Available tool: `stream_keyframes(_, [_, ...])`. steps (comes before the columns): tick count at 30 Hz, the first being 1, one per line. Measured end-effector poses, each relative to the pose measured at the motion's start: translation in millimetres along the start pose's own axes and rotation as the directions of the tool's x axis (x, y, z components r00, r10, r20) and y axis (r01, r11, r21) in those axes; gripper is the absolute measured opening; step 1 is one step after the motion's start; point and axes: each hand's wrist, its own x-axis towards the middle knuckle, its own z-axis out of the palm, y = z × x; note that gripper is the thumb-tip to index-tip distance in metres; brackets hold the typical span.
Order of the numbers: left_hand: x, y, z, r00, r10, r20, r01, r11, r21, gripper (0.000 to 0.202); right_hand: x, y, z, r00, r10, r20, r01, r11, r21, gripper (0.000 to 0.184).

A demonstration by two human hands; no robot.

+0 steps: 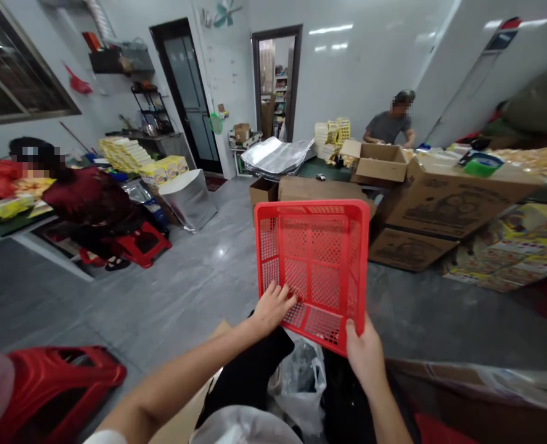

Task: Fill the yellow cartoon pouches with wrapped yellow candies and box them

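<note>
left hand point(272, 308): raised, fingers spread | right hand point(367, 356): raised, thumb upward

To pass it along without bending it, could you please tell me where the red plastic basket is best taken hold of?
Take the red plastic basket by its solid edges, coming from below with a hand on each side: the walls are perforated mesh that probably flexes more. It is held tilted, its lower end nearest the left hand and right hand.

Red plastic mesh basket point(312, 271), rect., looks empty. I've got it tilted up btwn L hand point(272, 308) & R hand point(368, 357).
</note>
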Motion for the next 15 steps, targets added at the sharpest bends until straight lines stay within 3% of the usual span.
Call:
stream_keyframes(3, [20.8, -17.5, 18.3, 0.990, 0.141, 0.027, -0.140, 0.990, -0.023, 0.020, 21.0, 5.3, 9.5, 1.000, -0.009, -0.001, 0.009, 1.000, -0.015, 0.049])
stream_keyframes(6, [37.9, -43.9, 40.9, 0.985, 0.173, 0.010, -0.173, 0.984, -0.039, 0.034, 48.6, 7.5, 29.6, 1.000, 0.004, 0.025, -0.003, 0.999, -0.035, 0.050])
stream_keyframes(8, [52.3, -71.9, 57.6, 0.986, 0.165, 0.005, -0.164, 0.985, -0.052, 0.034, 74.7, 2.8, 54.6, 0.999, 0.020, 0.046, -0.018, 0.999, -0.036, 0.052])
stream_keyframes(11, [78.8, -136.6, 81.8, 0.992, 0.122, 0.023, -0.120, 0.991, -0.067, 0.019, 128.9, -17.0, 114.8, 0.996, 0.006, 0.093, -0.004, 1.000, -0.025, 0.051])
stream_keyframes(15, [102.8, -254.4, 97.7, 0.999, -0.016, 0.030, 0.018, 0.997, -0.069, 0.015, 213.4, -66.0, 223.2, 0.972, -0.123, 0.198, 0.121, 0.992, 0.024, 0.045])
